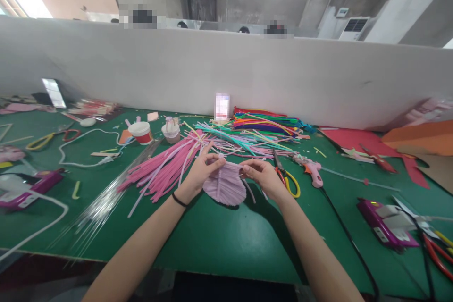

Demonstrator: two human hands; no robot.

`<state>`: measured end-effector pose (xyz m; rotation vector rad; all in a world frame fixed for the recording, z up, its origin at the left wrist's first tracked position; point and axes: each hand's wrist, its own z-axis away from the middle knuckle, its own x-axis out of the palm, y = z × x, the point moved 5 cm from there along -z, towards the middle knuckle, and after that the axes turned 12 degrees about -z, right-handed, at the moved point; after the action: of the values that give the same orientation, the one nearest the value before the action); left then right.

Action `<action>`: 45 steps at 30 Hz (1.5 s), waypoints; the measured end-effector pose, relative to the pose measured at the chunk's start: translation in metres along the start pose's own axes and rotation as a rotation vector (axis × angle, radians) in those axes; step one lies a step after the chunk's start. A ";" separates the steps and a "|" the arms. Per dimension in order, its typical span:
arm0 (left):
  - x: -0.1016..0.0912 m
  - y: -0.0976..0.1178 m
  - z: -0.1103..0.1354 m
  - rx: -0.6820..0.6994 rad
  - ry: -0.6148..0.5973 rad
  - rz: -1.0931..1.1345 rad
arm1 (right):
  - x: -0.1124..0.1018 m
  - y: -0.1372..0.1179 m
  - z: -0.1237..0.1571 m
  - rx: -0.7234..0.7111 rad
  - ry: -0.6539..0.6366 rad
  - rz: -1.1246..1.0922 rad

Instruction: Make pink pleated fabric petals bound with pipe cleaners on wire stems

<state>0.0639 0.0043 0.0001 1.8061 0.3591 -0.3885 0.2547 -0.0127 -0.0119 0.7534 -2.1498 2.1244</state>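
Above the green table, both hands hold a light purple, ribbed, fan-shaped piece (226, 186) that looks built from pipe cleaners. My left hand (204, 170) pinches its upper left edge between thumb and fingers. At the upper right corner, my right hand (262, 174) is closed on the edge with thumb and fingertips. A loose purple strand (250, 192) hangs beside the right fingers. Just behind the hands lies a pile of pink pipe cleaners (166, 165). Pliers with red and yellow handles (292, 184) rest near my right hand.
A pink glue gun (314, 173) with a black cord lies to the right. Purple power strips (384, 226) sit at both sides. Clear sticks (106, 207), a paper cup (140, 133) and multicoloured pipe cleaners (265, 122) surround the work. A lit phone (222, 106) leans on the partition (226, 66).
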 end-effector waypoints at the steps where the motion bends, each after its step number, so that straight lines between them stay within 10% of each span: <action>1: 0.000 0.000 0.000 -0.002 0.002 0.008 | 0.000 0.000 0.000 -0.004 0.001 -0.018; 16: 0.007 0.006 0.004 0.026 0.032 0.027 | 0.001 0.012 -0.003 -0.029 0.218 -0.156; 25: 0.005 0.002 0.007 0.019 0.216 -0.088 | 0.014 -0.002 0.011 -0.341 0.470 0.132; 45: 0.007 0.010 0.012 0.110 0.262 -0.224 | 0.016 0.002 0.010 -0.403 0.494 0.268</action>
<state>0.0740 -0.0092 0.0024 1.9355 0.7399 -0.3322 0.2427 -0.0272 -0.0083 -0.0892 -2.3505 1.6367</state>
